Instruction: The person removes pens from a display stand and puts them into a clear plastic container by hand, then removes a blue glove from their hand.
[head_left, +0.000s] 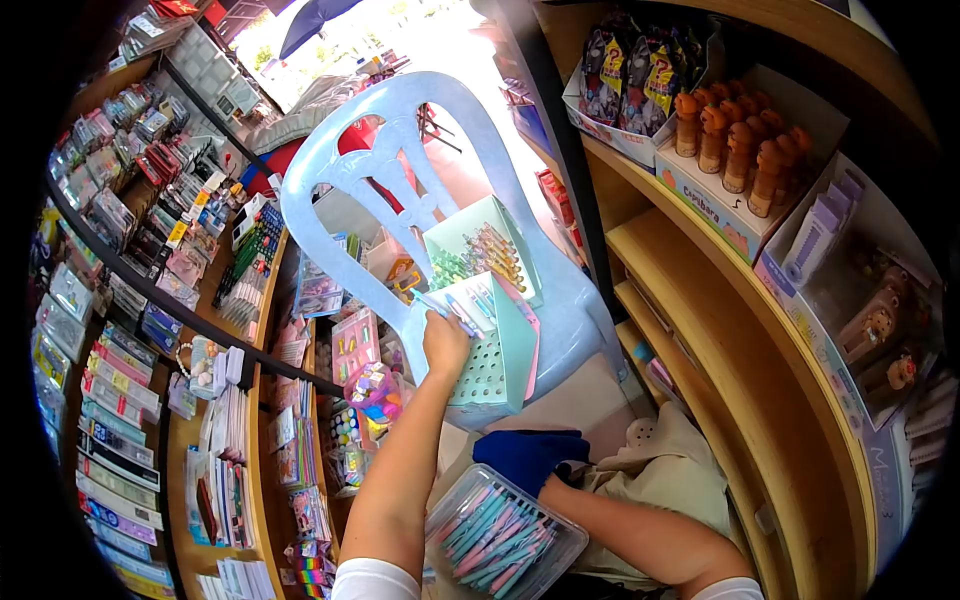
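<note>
My left hand is closed around a light-blue pen at the edge of a mint display box with round holes, where more pens stand. Behind it, a second mint box holds pens with green and brown tops. Both boxes rest on a light-blue plastic chair. My right forearm reaches in from the lower right, and its hand is hidden at a dark-blue cloth. Just below the cloth, a clear plastic tub holds several pink and teal pens.
Shelves of packaged stationery fill the left side. On the right, a curved wooden shelf bears a Capybara box of brown figures and other display boxes. A pink basket of colourful items sits left of my left forearm.
</note>
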